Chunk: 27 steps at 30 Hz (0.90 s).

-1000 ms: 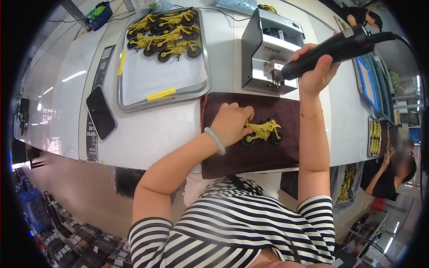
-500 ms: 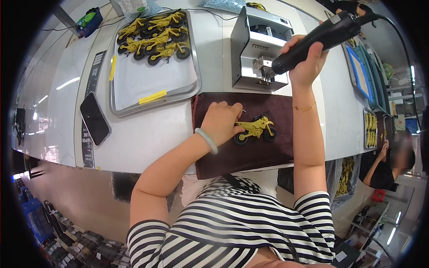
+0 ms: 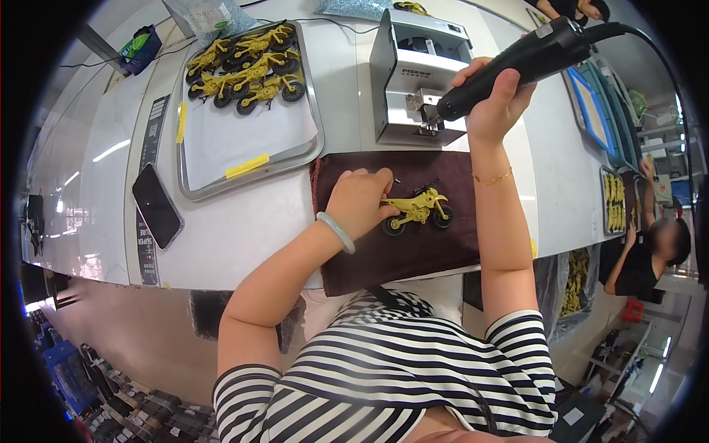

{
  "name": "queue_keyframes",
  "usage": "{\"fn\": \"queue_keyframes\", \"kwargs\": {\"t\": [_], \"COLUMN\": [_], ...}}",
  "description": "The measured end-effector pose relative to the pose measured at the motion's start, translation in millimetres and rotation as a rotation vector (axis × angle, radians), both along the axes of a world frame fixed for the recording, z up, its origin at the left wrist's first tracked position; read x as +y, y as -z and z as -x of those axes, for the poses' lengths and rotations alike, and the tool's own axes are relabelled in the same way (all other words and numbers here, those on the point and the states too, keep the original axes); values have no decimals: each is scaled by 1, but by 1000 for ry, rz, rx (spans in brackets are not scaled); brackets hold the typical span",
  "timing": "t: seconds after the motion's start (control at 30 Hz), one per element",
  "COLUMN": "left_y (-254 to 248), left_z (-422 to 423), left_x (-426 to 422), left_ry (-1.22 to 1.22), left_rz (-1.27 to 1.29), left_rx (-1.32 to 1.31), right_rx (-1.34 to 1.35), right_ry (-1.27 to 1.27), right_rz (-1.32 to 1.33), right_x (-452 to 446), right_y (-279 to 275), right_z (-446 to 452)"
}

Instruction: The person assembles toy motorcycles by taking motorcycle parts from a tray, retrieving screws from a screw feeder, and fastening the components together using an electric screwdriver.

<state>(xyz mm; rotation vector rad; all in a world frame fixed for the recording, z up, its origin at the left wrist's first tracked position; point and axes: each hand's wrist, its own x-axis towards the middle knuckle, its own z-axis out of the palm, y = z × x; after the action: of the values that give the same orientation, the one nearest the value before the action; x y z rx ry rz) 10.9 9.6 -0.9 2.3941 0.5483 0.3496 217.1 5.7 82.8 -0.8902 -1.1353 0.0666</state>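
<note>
A yellow toy motorcycle (image 3: pixel 418 207) with black wheels lies on a dark maroon cloth (image 3: pixel 436 255). My left hand (image 3: pixel 362 198) is closed on its rear end, thumb and fingers pinching it. My right hand (image 3: pixel 496 107) is wrapped round a black electric screwdriver (image 3: pixel 509 70) with a cable at its back end. The tip of the screwdriver is at the metal outlet of a grey and black screw feeder (image 3: pixel 421 81). Whether a screw sits on the tip is too small to see.
A metal tray (image 3: pixel 314 151) with several yellow toy motorcycles (image 3: pixel 251 66) stands at the back left. A phone (image 3: pixel 157 205) lies on the left of the white table. Bags of blue pellets (image 3: pixel 210 18) are at the back. Another person (image 3: pixel 650 247) sits at the far right.
The whole view has shifted slightly. Both hands keep their grips, and the screwdriver tip stays at the feeder's outlet.
</note>
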Motion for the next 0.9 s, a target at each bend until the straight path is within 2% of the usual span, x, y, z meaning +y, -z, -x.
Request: {"fn": "queue_keyframes", "kwargs": {"t": [0.07,0.2,0.3,0.57,0.9], "left_y": [0,1,-1,6,5], "left_z": [0,0,0,0,1], "left_x": [0,1,2,-2,-3], "left_ry": [2,4,0,-32,-34], "left_rz": [8,28,59,55,-10], "left_rx": [2,3,-4,-60,-59], "right_rx": [-37,-20,135,168,219], "right_ry": [-135,-103,-128,-285,-322], "right_rz": [-24,23,44,219,355], "right_x": [0,-3,-16,-64,-62], "right_y": [2,-1,-1,16,35], "right_z": [-3,-1,13,83,94]}}
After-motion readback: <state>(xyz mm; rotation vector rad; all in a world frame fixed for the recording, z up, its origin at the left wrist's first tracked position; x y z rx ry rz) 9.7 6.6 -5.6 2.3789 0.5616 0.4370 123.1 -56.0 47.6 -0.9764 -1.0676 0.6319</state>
